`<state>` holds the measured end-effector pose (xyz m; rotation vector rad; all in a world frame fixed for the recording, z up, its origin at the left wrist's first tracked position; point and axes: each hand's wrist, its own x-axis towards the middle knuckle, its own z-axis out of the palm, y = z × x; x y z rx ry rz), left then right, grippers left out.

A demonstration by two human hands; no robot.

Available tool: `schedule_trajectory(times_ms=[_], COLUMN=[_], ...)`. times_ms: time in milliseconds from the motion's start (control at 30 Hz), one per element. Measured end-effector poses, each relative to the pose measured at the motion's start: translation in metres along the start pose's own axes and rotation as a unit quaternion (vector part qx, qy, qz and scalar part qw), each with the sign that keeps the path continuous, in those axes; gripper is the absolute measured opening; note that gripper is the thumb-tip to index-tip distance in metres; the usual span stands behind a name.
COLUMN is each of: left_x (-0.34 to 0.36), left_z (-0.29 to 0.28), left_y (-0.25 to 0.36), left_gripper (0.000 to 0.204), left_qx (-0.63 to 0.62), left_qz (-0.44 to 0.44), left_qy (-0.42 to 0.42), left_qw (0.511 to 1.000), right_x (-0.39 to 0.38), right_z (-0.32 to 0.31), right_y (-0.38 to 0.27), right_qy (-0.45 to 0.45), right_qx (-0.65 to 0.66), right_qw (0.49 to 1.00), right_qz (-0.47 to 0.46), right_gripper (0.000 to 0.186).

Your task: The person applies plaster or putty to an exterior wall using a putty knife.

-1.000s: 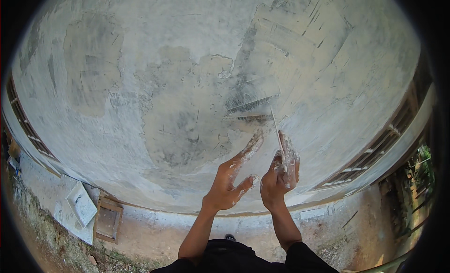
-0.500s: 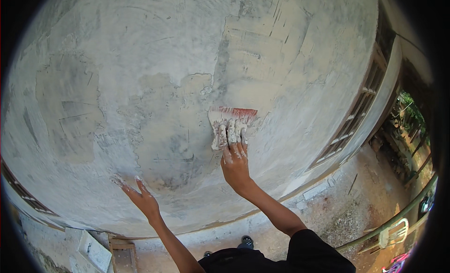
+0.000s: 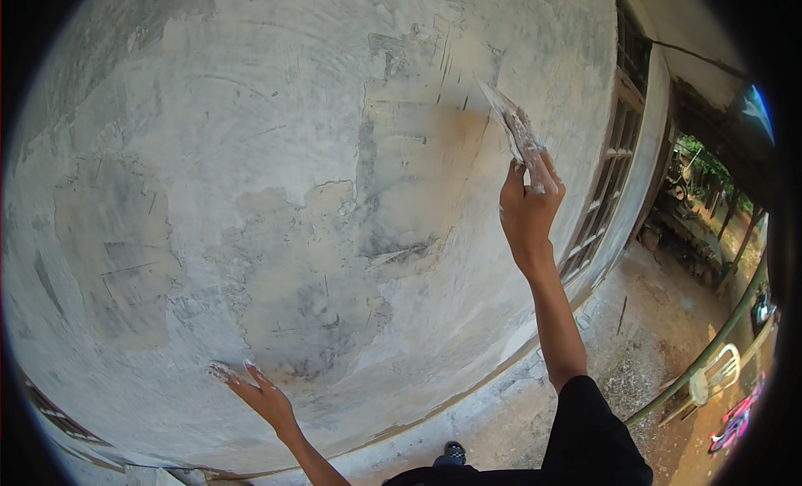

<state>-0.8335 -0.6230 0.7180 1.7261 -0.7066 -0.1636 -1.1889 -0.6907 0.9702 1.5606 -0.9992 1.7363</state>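
Observation:
My right hand (image 3: 532,189), its fingers caked with white paste, is closed around a wide putty knife (image 3: 499,110). The knife is seen almost edge-on, its thin blade pointing up and left close to the plastered wall (image 3: 276,110). Whether the edge touches the wall I cannot tell. Left of the blade lies a beige, damp-looking patch (image 3: 418,164) with dark scrape marks. Low on the left, my left hand (image 3: 263,398) is open with fingers apart and white paste on the fingertips, at or very near the wall; actual contact is unclear.
A barred window (image 3: 614,164) is set in the wall to the right. A second window (image 3: 63,415) shows at the lower left. Beyond the paste-spattered ground (image 3: 635,352) are a green pole (image 3: 710,348), a pale chair (image 3: 714,377) and something pink (image 3: 737,419).
My right hand has swung up and right with the putty knife, turning it from flat on the wall to edge-on. My left hand sits lower in view as the view shifted.

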Motion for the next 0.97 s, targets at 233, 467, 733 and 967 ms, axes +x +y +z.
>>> schedule_trajectory(times_ms=[233, 467, 733, 967], left_x=[0.009, 0.004, 0.009, 0.002], left_z=[0.005, 0.0, 0.004, -0.008], left_y=[-0.025, -0.017, -0.031, -0.005], left_gripper=[0.064, 0.064, 0.062, 0.064], left_qx=[0.014, 0.037, 0.056, -0.024], left_qz=[0.077, 0.064, 0.073, 0.081], left_qy=[0.029, 0.017, 0.024, 0.026], left_qw=[0.997, 0.997, 0.995, 0.996], right_x=[-0.023, -0.116, -0.038, -0.035], right_z=[0.038, 0.025, 0.001, 0.062], right_y=[-0.022, -0.051, -0.019, -0.015], right_qy=[-0.071, -0.173, -0.015, -0.133], right_qx=[-0.018, -0.013, -0.011, -0.058], right_qw=[0.993, 0.982, 1.0, 0.984], right_qz=[-0.088, -0.073, 0.017, -0.101], right_gripper=[0.032, 0.055, 0.021, 0.052])
